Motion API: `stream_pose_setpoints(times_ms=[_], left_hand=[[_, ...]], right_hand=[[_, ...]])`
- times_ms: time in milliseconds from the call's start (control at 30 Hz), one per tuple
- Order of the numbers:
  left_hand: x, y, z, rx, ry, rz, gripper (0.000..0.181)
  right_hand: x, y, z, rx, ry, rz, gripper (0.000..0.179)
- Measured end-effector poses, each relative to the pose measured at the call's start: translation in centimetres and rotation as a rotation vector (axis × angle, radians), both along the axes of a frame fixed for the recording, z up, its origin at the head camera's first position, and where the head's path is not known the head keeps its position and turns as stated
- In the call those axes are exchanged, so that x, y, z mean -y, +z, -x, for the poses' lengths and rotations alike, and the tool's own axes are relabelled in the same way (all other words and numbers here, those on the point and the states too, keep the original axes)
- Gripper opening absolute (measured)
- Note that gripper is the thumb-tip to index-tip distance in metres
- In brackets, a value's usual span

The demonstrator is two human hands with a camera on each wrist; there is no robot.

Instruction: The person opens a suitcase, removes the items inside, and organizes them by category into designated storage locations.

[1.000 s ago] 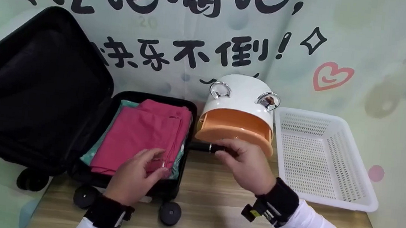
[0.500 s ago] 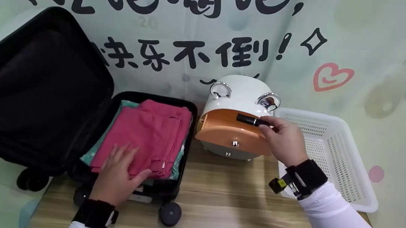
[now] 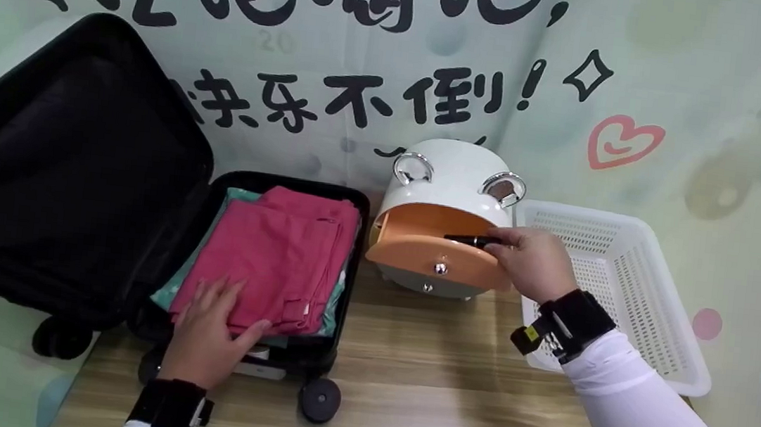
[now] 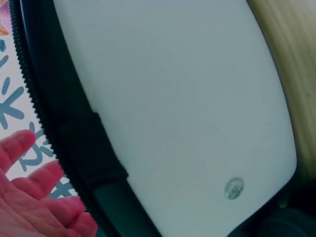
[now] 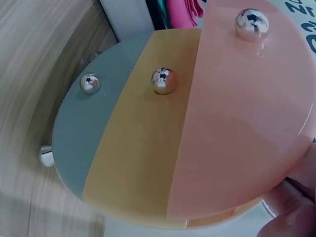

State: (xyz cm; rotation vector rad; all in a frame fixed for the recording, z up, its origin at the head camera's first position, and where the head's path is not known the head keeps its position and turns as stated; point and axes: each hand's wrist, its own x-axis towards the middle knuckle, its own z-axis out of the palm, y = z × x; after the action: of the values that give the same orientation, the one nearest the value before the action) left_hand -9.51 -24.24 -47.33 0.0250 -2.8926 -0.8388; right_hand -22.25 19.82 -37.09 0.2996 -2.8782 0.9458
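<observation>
My right hand (image 3: pixel 532 261) pinches a slim black tube (image 3: pixel 468 240) with a silver band, shaped like a lipstick. The tube is level over the open orange top drawer (image 3: pixel 411 256) of a small white cabinet (image 3: pixel 459 169). In the right wrist view, fingers (image 5: pixel 289 217) show at the edge of the drawer front (image 5: pixel 237 123); the tube is mostly hidden there. My left hand (image 3: pixel 204 329) has its fingers spread over the front edge of folded pink clothing (image 3: pixel 263 251) in the open black suitcase (image 3: pixel 358 239). The left wrist view shows loose, empty fingers (image 4: pixel 39 187) beside the suitcase's zipper edge.
Right of the cabinet stands a white perforated plastic basket (image 3: pixel 675 336). The suitcase lid (image 3: pixel 75 160) leans open at the left. Green cloth (image 3: pixel 167 294) lies under the pink clothing. Suitcase wheels (image 3: pixel 320 399) stick out toward the front of the wooden table (image 3: pixel 417 401).
My right hand has carried the tube from between suitcase and cabinet up and right, then lowered it slightly at the drawer. My left hand has drawn back left and down, its fingers spreading.
</observation>
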Motion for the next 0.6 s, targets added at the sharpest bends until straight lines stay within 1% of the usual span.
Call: stream_pose_setpoints(times_ms=[267,400,600], left_hand=[[0.18,-0.20,-0.07,0.034,0.019,0.013,0.080],[0.29,-0.11,-0.13,0.037,0.028,0.027,0.081],[0.33,0.12,-0.25,0.046,0.019,0.033,0.084]], right_hand=[[-0.56,-0.39,0.67,0.051,0.041,-0.040,0.028],[-0.66,-0.38,0.70,0.064,0.056,-0.052,0.028],[-0.79,-0.14,0.64,0.077,0.077,-0.068,0.029]])
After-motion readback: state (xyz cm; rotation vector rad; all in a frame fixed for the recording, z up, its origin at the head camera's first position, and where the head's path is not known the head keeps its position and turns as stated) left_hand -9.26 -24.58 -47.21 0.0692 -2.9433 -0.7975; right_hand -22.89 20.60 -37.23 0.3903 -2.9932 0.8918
